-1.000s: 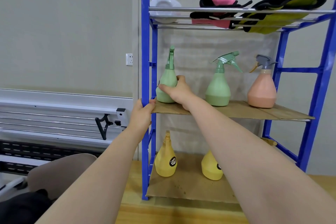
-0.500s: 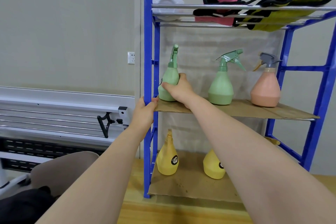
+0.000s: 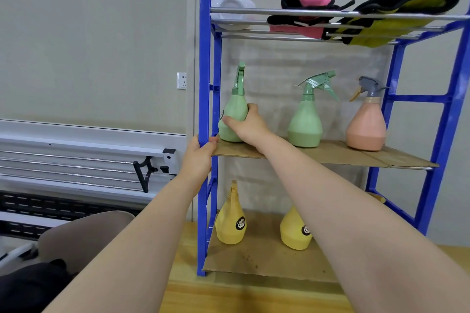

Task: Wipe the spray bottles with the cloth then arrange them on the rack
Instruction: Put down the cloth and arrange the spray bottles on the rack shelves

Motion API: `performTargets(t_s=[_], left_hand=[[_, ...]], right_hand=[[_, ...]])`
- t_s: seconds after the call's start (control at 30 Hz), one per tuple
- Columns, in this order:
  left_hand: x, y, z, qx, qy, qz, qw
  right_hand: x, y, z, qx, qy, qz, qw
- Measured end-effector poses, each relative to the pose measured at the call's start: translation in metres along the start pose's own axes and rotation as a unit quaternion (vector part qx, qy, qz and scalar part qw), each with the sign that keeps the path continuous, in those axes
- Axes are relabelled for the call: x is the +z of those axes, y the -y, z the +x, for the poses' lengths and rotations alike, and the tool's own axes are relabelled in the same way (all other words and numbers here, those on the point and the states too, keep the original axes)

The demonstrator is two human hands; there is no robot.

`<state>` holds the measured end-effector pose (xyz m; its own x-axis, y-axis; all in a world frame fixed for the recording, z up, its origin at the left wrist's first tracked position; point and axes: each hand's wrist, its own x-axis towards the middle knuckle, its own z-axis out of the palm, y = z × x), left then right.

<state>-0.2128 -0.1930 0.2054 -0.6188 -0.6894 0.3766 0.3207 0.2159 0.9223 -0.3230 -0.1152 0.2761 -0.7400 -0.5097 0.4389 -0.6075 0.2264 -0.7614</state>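
Outstretched, right hand (image 3: 248,126) grips green bottle (image 3: 234,119); left hand (image 3: 197,157) seemingly clasps rack post (image 3: 204,99)

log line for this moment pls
right hand grips left green bottle on middle shelf | left hand holds rack post

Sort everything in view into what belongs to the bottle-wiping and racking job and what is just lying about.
Job:
left green bottle, gripped by right hand
middle green bottle
pink bottle
two yellow bottles
blue rack, held by left hand

Lying about:
white dish
pink-and-black item
yellow-and-black item
wall socket
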Motion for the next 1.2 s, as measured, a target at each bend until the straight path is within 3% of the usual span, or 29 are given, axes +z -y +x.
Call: performTargets(t_s=[0.23, 0.63, 0.73, 1.0, 1.07, 1.2], left_hand=[[0.002, 0.0, 0.001, -0.014, -0.011, -0.005, 1.0], [0.006, 0.002, -0.002, -0.012, -0.04, -0.008, 0.999], [0.008, 0.002, -0.003, -0.001, -0.045, -0.01, 0.999], [0.009, 0.007, -0.002, 0.014, -0.052, -0.016, 0.998], [0.009, 0.008, -0.001, 0.018, -0.053, -0.015, 0.998], [0.009, 0.011, 0.0, 0.021, -0.051, -0.014, 0.998]], right_hand=[[-0.02, -0.006, -0.017, 0.021, 0.033, -0.062, 0.997], [-0.099, -0.043, -0.037, -0.025, -0.159, -0.079, 0.984], [-0.112, -0.047, -0.04, -0.051, -0.177, -0.098, 0.978], [-0.126, -0.067, -0.03, 0.027, -0.176, -0.246, 0.953], [-0.125, -0.067, -0.027, 0.047, -0.149, -0.215, 0.964], [-0.126, -0.067, -0.016, 0.102, -0.1, -0.038, 0.989]])
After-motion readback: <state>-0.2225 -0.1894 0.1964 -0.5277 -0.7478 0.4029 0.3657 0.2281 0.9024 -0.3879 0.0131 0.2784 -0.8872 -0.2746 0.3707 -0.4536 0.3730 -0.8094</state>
